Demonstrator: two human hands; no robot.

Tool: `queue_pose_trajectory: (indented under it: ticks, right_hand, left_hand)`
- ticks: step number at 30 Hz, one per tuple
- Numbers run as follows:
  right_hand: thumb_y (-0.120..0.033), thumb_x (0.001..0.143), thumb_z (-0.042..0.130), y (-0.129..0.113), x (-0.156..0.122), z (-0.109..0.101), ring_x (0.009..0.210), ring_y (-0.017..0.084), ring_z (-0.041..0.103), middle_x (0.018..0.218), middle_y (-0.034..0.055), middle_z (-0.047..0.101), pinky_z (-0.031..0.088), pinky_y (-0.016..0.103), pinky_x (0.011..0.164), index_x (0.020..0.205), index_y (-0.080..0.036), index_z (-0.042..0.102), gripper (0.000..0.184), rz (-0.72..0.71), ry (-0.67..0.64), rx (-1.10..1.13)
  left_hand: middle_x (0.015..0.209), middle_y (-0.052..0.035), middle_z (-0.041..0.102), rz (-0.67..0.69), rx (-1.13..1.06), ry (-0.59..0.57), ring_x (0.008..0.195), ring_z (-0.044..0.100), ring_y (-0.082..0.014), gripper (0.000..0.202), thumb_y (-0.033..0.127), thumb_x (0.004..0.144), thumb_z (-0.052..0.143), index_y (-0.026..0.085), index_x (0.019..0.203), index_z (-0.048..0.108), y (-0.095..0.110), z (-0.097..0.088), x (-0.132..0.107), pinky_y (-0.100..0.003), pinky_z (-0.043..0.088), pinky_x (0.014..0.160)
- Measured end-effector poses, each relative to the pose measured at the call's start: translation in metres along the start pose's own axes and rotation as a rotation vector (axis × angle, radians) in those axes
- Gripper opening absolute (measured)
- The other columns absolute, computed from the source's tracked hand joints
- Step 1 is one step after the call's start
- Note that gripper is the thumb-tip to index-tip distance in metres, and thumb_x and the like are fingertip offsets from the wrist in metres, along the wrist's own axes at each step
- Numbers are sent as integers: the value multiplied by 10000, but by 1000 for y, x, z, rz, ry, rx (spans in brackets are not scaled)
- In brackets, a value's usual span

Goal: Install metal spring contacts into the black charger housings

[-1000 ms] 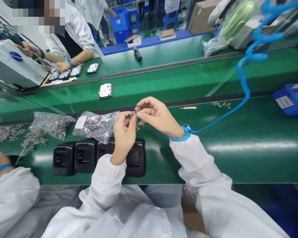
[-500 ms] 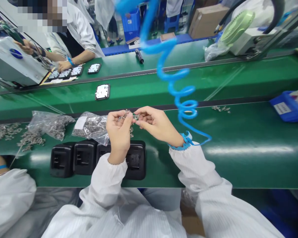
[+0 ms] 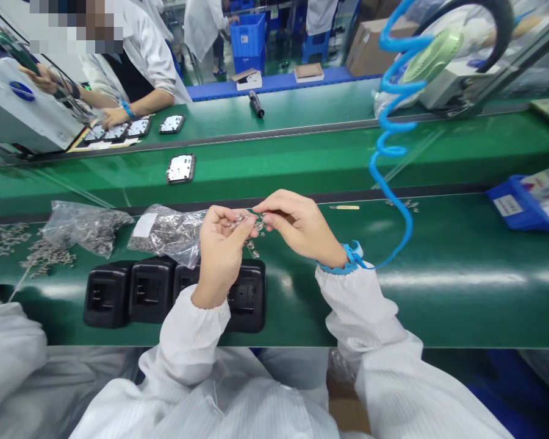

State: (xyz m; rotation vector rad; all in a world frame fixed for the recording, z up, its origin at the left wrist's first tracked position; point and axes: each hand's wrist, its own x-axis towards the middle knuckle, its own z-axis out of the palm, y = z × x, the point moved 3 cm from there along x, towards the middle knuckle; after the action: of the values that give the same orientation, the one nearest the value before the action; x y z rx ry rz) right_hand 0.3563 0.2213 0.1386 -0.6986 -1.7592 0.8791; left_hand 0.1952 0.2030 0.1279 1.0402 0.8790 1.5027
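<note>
My left hand [image 3: 222, 250] is curled around a small cluster of metal clips [image 3: 247, 235], held above a row of black plastic housings [image 3: 174, 292] on the green bench. My right hand [image 3: 302, 225] pinches at the same cluster from the right, fingertips meeting the left hand's. A blue wrist strap [image 3: 348, 259] sits on my right wrist, with its coiled blue cord [image 3: 388, 146] rising to the upper right. A clear bag of metal parts [image 3: 167, 235] lies just left of my left hand.
A second bag [image 3: 85, 225] and loose metal parts [image 3: 32, 256] lie at left. A flat plate [image 3: 180, 168] rides the green conveyor. A co-worker's white sleeve [image 3: 9, 347] is at lower left; another person [image 3: 132, 55] works across the line. A blue bin [image 3: 526, 201] stands right.
The blue coiled cord has swung from the middle to the right. My hands stay together on the clips, shifted slightly right. The plate on the conveyor has drifted left.
</note>
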Motion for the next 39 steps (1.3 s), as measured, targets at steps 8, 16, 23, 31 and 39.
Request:
queue_pose_trajectory:
  ticks: [8,16,23,31,39]
  right_hand:
    - [-595,937,693,9,3,2,667,128,561,774,9,627,474,280,609,829,-196,650,417,180,-37,165]
    - [-482,941,725,-6,0,5,709,123,596,818,15,686,490,264,645,901,-185,670,305,192,-225,221]
    - [-334,920,755,-17,-2,3,674,100,545,809,-7,641,431,241,596,902,-187,633,193,19,-58,32]
    - [-352,946,742,-6,-3,-4,662,107,557,843,-1,689,405,240,573,1217,-224,717,301,61,-212,80]
    - [-387,821,876,2,-1,-6,656,100,556,764,-13,671,445,234,599,1010,-173,717,327,122,-252,241]
  left_hand:
    - [874,17,695,6,-32,4,626,638,-71,494,334,736,937,210,857,475,6,4,-5,-211,569,628]
    - [935,-10,722,366,168,122,760,704,-102,352,218,846,843,202,915,497,8,-4,-5,-230,603,698]
    - [921,-8,716,331,208,80,780,716,-114,371,248,818,865,198,886,503,6,-3,-7,-227,605,693]
    - [900,-7,712,210,161,-85,739,712,-113,319,200,829,839,196,863,522,5,1,-10,-206,601,624]
    - [961,16,632,120,34,-177,621,666,-61,235,166,863,801,180,849,567,8,1,-12,-204,590,607]
